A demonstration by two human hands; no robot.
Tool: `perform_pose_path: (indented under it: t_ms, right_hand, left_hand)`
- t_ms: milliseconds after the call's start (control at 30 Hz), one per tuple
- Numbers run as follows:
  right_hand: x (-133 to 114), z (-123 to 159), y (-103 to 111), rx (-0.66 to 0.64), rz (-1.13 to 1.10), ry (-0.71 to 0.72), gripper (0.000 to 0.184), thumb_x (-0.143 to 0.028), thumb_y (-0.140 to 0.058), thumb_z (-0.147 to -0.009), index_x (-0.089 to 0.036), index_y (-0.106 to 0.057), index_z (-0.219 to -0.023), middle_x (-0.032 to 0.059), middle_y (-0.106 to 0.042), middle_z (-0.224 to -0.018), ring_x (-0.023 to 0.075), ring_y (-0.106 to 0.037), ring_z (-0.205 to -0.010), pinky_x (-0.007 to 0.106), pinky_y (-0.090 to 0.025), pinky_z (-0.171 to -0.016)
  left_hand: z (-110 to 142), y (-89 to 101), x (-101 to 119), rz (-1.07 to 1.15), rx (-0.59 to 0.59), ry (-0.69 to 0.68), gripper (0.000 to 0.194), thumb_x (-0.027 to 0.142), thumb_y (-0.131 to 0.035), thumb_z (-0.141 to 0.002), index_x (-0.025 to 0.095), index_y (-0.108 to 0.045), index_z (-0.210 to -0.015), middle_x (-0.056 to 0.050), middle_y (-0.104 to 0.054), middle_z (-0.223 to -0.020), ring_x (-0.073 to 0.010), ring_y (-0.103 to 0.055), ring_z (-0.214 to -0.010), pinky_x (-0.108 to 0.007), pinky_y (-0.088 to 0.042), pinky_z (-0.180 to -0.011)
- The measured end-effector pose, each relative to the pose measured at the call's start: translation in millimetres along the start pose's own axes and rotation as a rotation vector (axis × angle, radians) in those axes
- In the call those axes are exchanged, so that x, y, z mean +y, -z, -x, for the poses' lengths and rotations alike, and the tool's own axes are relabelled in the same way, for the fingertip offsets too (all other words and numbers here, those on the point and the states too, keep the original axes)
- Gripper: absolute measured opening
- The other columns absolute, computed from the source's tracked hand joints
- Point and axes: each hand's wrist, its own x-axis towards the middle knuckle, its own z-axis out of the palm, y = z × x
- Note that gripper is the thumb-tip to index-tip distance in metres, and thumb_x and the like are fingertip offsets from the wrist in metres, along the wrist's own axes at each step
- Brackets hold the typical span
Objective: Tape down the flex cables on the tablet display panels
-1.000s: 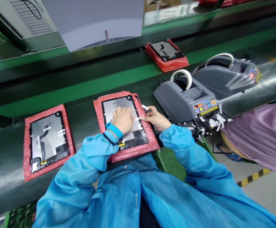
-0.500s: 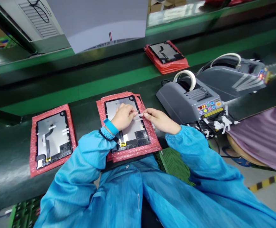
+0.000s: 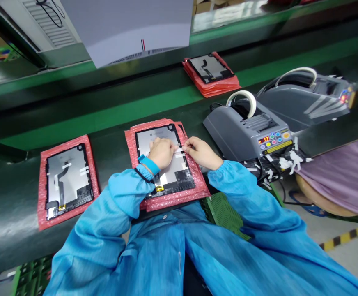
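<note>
A tablet screen panel [image 3: 170,169], silver-backed with a black border, lies face down on pink bubble wrap [image 3: 194,192] in front of me. A short strip of white tape [image 3: 179,150] spans the panel's right edge between my fingertips. My left hand [image 3: 161,152] rests over the panel, its thumb and finger closed at the strip's inner end. Just past the edge, my right hand [image 3: 203,153] pinches the outer end. Part of the panel's middle is hidden under my left hand. A yellow connector [image 3: 159,188] shows near its lower edge.
Left on the dark bench lies another screen panel [image 3: 71,179] with white tape pieces on it. A grey tape dispenser [image 3: 246,127] stands to the right, a second dispenser [image 3: 305,98] beyond. Behind is a stack of wrapped panels [image 3: 211,74]. A person's purple clothing [image 3: 342,176] shows far right.
The white tape strip was held up in my right hand and now lies at the panel's right edge. My left fingers have moved right to meet it.
</note>
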Motion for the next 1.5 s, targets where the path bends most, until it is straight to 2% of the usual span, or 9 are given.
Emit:
perform_pose_path:
  t_ms: [367, 567, 733, 900, 967, 1067, 1167, 1300, 1500]
  right_hand:
    - [9, -3, -4, -0.001, 0.048, 0.026, 0.015, -0.02, -0.061, -0.075, -0.02, -0.053, -0.062, 0.0005, -0.049, -0.067, 0.0168, -0.048, -0.071, 0.033, -0.04, -0.078]
    - [17, -1, -16, 0.062, -0.432, -0.351, 0.033, -0.028, -0.073, -0.061, -0.023, -0.042, -0.07, -0.0066, -0.046, -0.063, 0.0131, -0.047, -0.062, 0.028, -0.041, -0.065]
    - [18, 7, -18, -0.05, -0.739, -0.505, 0.032, -0.036, -0.072, -0.062, -0.021, -0.046, -0.074, -0.0049, -0.053, -0.064, 0.0117, -0.049, -0.059, 0.026, -0.039, -0.06]
    - [17, 5, -10, 0.126, -0.367, -0.287, 0.017, -0.037, -0.058, -0.075, -0.021, -0.052, -0.074, -0.0035, -0.052, -0.063, 0.0129, -0.047, -0.061, 0.027, -0.038, -0.063]
    - [14, 2, -9, 0.136, -0.173, -0.189, 0.013, -0.03, -0.058, -0.074, -0.021, -0.051, -0.068, -0.0029, -0.052, -0.061, 0.0137, -0.047, -0.06, 0.028, -0.037, -0.064]
    - [5, -2, -9, 0.172, -0.053, -0.089, 0.012, -0.025, -0.058, -0.073, -0.022, -0.049, -0.064, -0.0013, -0.053, -0.061, 0.0156, -0.049, -0.062, 0.031, -0.04, -0.068]
    - [-5, -6, -13, 0.232, -0.244, -0.098, 0.019, -0.037, -0.061, -0.073, -0.023, -0.049, -0.067, 0.0003, -0.055, -0.063, 0.0181, -0.054, -0.066, 0.033, -0.044, -0.07]
    - [-22, -12, -18, -0.022, -0.644, -0.282, 0.036, -0.054, -0.069, -0.066, -0.022, -0.052, -0.07, 0.0044, -0.061, -0.062, 0.0234, -0.062, -0.068, 0.037, -0.049, -0.068]
    - [-59, -16, -29, -0.131, -0.745, -0.148, 0.042, -0.036, -0.071, -0.065, -0.021, -0.058, -0.102, 0.0043, -0.071, -0.089, 0.0231, -0.066, -0.082, 0.039, -0.053, -0.077]
  left_hand:
    - [5, -7.4, 2, -0.071, 0.045, -0.047, 0.025, 0.029, -0.045, -0.093, 0.015, -0.062, -0.081, -0.014, -0.065, -0.1, -0.0321, -0.049, -0.107, -0.047, -0.036, -0.091]
    - [2, -4.9, 3, -0.046, 0.072, -0.012, 0.016, 0.032, -0.061, -0.085, 0.017, -0.059, -0.083, -0.011, -0.063, -0.098, -0.0317, -0.048, -0.109, -0.045, -0.036, -0.093]
    - [4, 8.9, -10, -0.016, 0.088, 0.025, 0.019, 0.031, -0.066, -0.081, 0.019, -0.059, -0.093, -0.009, -0.065, -0.103, -0.0315, -0.05, -0.11, -0.045, -0.038, -0.093]
    - [45, 27.3, -70, 0.03, 0.329, 0.238, 0.016, 0.028, -0.055, -0.086, 0.017, -0.059, -0.097, -0.009, -0.066, -0.096, -0.0245, -0.059, -0.095, -0.037, -0.044, -0.09]
    - [62, 24.8, -88, 0.088, 0.279, 0.358, 0.015, 0.031, -0.052, -0.087, 0.018, -0.059, -0.088, -0.008, -0.067, -0.087, -0.0226, -0.062, -0.085, -0.034, -0.047, -0.082]
    - [76, 10.3, -94, 0.172, 0.189, 0.367, 0.014, 0.026, -0.052, -0.086, 0.02, -0.056, -0.075, -0.005, -0.067, -0.08, -0.0198, -0.063, -0.078, -0.03, -0.048, -0.075]
    - [76, -3.7, -88, 0.187, 0.224, 0.341, 0.014, 0.02, -0.048, -0.086, 0.02, -0.054, -0.074, -0.005, -0.068, -0.079, -0.019, -0.064, -0.076, -0.03, -0.048, -0.073]
    - [76, -8.4, -81, 0.179, 0.273, 0.329, 0.013, 0.019, -0.044, -0.09, 0.02, -0.052, -0.08, -0.008, -0.068, -0.084, -0.0214, -0.066, -0.081, -0.032, -0.048, -0.076]
    - [105, 1.0, -91, 0.197, 0.364, 0.391, 0.012, 0.02, -0.035, -0.095, 0.019, -0.047, -0.092, -0.01, -0.066, -0.082, -0.0244, -0.067, -0.082, -0.033, -0.047, -0.073]
